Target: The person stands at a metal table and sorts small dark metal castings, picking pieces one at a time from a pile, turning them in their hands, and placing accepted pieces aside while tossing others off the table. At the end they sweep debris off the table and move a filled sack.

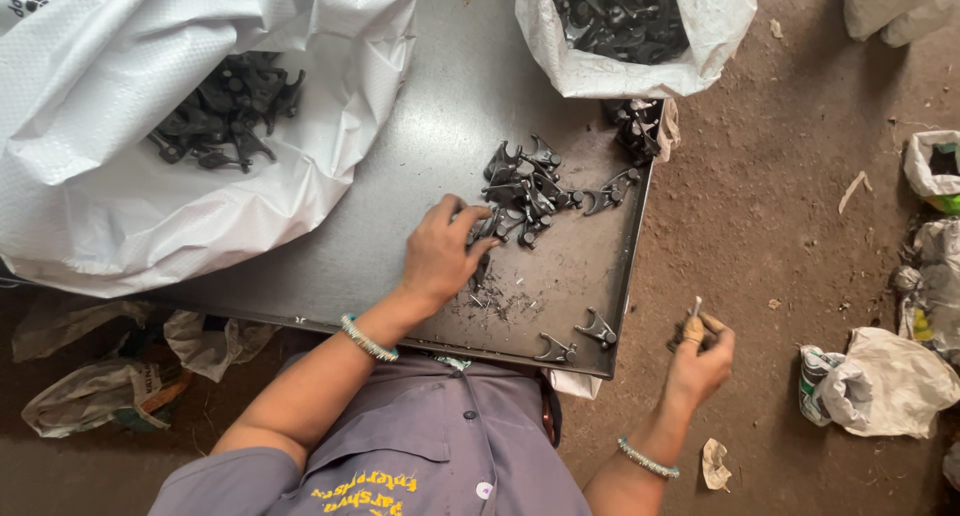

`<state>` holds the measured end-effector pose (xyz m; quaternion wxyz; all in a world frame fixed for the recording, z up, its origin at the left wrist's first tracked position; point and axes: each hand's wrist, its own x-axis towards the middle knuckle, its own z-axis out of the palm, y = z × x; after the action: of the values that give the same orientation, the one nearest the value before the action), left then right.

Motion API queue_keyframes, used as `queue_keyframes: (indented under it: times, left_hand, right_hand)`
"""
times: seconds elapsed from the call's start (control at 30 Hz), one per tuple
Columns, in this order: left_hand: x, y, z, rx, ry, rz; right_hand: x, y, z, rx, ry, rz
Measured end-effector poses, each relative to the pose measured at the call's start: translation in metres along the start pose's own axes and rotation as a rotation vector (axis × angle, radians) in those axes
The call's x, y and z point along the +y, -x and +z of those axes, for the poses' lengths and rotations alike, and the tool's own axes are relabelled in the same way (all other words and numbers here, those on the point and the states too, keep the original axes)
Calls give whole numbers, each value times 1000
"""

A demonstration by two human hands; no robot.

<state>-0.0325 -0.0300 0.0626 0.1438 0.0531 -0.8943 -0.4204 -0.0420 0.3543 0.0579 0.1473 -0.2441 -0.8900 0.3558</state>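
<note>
Left hand point(437, 259) is pressing curled fingers onto dark forked metal parts point(530, 191) on the steel table point(420, 146); right hand point(700, 361), at four o'clock, is pinching a small stick point(695, 309).

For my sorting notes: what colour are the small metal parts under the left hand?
The metal parts are dark grey, nearly black, clearest in the head view beside the left hand.

Two big white sacks of dark metal parts: one left point(200, 126), one top centre point(640, 36). One loose pile of parts point(530, 191) on surface, two single parts point(597, 328) point(555, 349) near front edge. Two beaded bangles point(368, 340) point(647, 460).
</note>
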Motion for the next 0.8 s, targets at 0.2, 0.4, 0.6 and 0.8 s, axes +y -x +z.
queue_keyframes:
  times: [0.2, 0.4, 0.6, 0.8]
  left_hand:
    - [4, -20, 30, -32, -79, -50]
    - [-30, -27, 34, -94, 146, -334]
    - [-54, -7, 27, -106, 1112, -682]
    - [-49, 8, 37, -169, 1292, -827]
  right_hand:
    - [32, -23, -5, 183, 362, -122]
    - [4, -17, 10, -11, 0, 11]
    - [-60, 41, 58, -468, -576, -64]
    - [-96, 93, 113, -972, -860, 148]
